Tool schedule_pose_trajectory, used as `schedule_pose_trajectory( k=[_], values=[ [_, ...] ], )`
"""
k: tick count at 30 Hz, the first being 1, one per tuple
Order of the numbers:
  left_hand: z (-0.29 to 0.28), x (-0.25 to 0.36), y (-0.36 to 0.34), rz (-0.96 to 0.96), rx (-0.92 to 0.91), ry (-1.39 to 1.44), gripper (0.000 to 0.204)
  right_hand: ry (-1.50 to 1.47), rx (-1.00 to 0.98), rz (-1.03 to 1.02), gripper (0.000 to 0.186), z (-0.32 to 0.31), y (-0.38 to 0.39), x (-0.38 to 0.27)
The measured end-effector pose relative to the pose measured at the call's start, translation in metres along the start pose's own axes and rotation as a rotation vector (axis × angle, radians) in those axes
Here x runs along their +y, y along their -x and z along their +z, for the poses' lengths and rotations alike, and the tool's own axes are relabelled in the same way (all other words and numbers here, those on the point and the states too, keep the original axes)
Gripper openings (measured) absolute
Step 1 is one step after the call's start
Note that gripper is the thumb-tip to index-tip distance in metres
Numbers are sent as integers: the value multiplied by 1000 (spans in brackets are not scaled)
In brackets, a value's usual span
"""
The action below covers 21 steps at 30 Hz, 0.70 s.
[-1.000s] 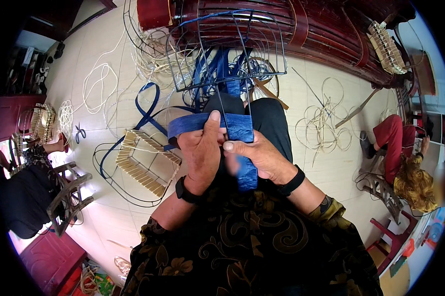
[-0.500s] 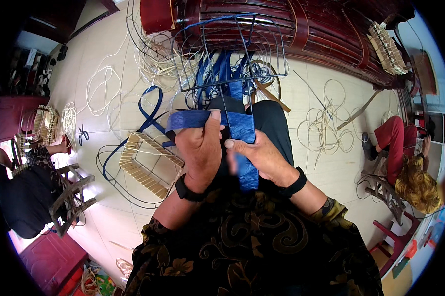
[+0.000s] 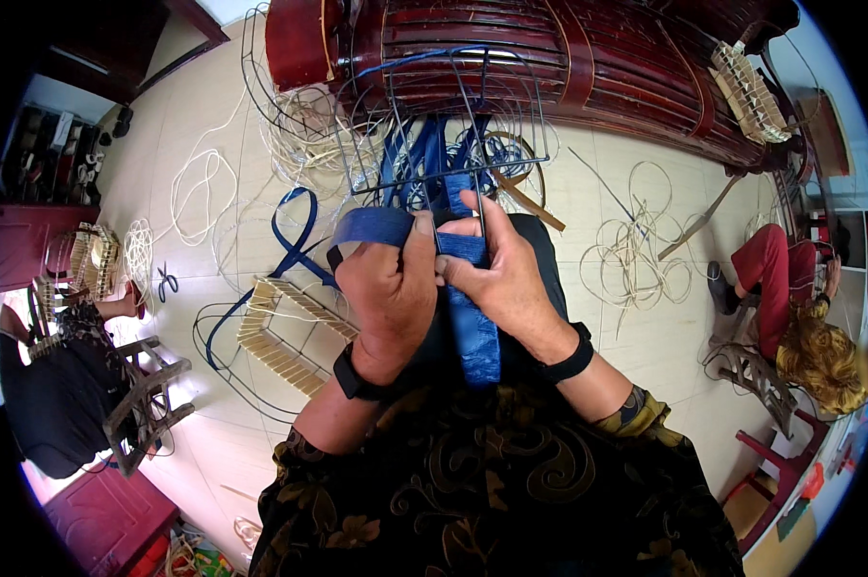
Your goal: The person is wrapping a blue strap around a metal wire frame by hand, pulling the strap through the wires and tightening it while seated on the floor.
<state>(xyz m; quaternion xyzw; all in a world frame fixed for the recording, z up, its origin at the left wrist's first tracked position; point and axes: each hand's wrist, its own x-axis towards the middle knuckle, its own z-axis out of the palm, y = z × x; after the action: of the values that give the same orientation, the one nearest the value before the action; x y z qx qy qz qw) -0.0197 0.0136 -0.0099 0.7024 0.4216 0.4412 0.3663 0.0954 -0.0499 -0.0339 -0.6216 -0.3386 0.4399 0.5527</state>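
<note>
A dark wire frame [image 3: 540, 160] stands before me, its two long rods running toward my lap. Blue woven strip [image 3: 474, 337] covers the near end of those rods and hangs down between my arms. My left hand [image 3: 386, 303] is closed, pinching a loop of flat blue strip [image 3: 376, 226] between thumb and fingers. On the other side, my right hand [image 3: 511, 284] grips the blue-covered part, thumb on top and index finger stretched up along the right rod. The tips of its other fingers are partly hidden behind the rods. Both thumbs nearly meet at the left rod.
A half-wrapped tan frame [image 3: 280, 337] lies on the floor at left, near scissors [image 3: 168, 282]. Coils of pale cane [image 3: 636, 264] lie at right. A dark red wooden bench [image 3: 511, 58] stands ahead. Seated people [image 3: 59, 394] are at both sides.
My right hand has moved up, its index finger now raised beside the right rod. The strip loop in my left hand has become more rounded. The wire frame has shifted slightly down.
</note>
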Motion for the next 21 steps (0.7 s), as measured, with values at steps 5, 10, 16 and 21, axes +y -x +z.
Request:
schedule_pose_trajectory(
  k=[5, 10, 16, 21],
  values=[
    [0, 10, -12, 100, -103, -69, 9, 445, 156, -164, 71, 6, 1, -5],
    [4, 20, -18, 95, -245, -27, 11, 575, 233, -177, 37, 4, -5, -10],
    [-6, 22, -28, 125, -391, 90, 20, 392, 206, -159, 20, -2, -12, -4],
    [4, -4, -7, -214, -143, 550, 29, 409, 208, -49, 16, -11, -13, 0]
  ],
)
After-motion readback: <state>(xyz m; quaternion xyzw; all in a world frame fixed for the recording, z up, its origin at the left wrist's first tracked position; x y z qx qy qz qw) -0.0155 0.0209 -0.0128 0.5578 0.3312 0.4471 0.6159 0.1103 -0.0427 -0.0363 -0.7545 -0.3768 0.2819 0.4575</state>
